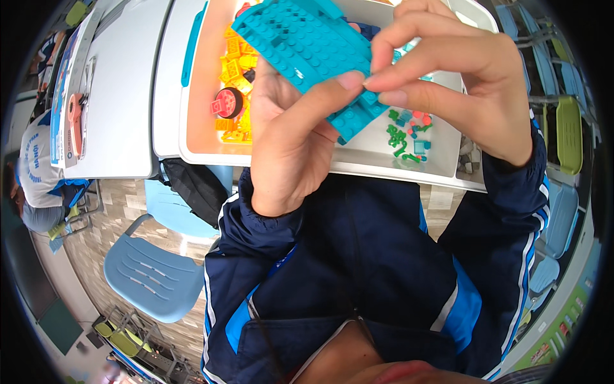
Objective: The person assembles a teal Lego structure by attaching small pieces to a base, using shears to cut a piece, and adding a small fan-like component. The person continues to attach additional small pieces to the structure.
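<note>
a teal studded building plate (307, 48) is held up above the white table (384, 163), tilted, with its lower edge gripped by both hands. the left hand (291, 137) is closed beneath it, thumb pressed on the plate's edge. the right hand (448, 70) is pinched on the same edge, fingertips meeting the left thumb. yellow bricks (233, 70) and small green pieces (403, 141) are seen lying in the tray (192, 137) behind.

clothing: dark navy zip-up track jacket | sleeves: long, navy, elastic cuffs at wrists | trim: white stripes down sleeves, bright blue side panels | left hand (291, 137), right hand (457, 83): bare, ungloved
</note>
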### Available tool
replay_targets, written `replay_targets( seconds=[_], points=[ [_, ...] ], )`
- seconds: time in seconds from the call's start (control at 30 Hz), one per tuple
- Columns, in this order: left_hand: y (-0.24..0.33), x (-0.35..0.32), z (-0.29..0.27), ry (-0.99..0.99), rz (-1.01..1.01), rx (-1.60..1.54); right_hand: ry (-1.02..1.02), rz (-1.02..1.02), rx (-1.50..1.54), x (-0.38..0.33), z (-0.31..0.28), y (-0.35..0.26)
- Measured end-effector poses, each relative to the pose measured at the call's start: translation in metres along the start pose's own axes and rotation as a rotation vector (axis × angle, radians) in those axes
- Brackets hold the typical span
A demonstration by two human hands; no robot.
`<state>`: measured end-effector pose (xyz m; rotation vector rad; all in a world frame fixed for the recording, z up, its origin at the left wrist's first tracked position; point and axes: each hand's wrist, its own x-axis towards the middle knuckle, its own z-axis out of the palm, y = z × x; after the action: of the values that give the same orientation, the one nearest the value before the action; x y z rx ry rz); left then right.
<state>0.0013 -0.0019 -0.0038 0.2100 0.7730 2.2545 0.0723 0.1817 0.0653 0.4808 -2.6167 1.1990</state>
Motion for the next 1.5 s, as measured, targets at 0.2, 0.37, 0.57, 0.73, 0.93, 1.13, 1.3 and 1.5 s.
replay_targets(
  seconds=[0.2,0.37,0.57,0.73,0.93,1.13,1.3,1.5],
  points=[
    [-0.005,-0.004,0.006,-0.015,0.092,0.003,0.007,0.105,0.302,-0.006,-0.001,0.017],
    [-0.006,-0.004,0.001,-0.149,0.138,0.069,0.166,0.146,0.325,-0.016,-0.012,0.025],
    [0.0,-0.001,0.011,-0.13,0.077,0.147,-0.339,0.143,-0.264,-0.036,0.004,0.046],
    [-0.007,0.01,-0.027,-0.387,0.097,-0.19,-0.449,0.029,-0.507,-0.05,0.031,0.061],
    [-0.01,0.016,-0.034,-0.43,0.094,-0.272,-0.36,0.015,-0.301,-0.044,0.013,0.069],
    [-0.013,0.005,-0.024,-0.272,0.079,-0.172,-0.085,0.085,0.027,-0.033,-0.034,0.039],
    [-0.001,0.001,0.004,-0.182,-0.074,0.312,0.28,0.267,0.304,-0.033,-0.019,0.016],
    [-0.002,-0.003,0.011,-0.054,-0.093,0.35,0.041,0.133,0.436,-0.036,-0.017,0.034]
  ],
)
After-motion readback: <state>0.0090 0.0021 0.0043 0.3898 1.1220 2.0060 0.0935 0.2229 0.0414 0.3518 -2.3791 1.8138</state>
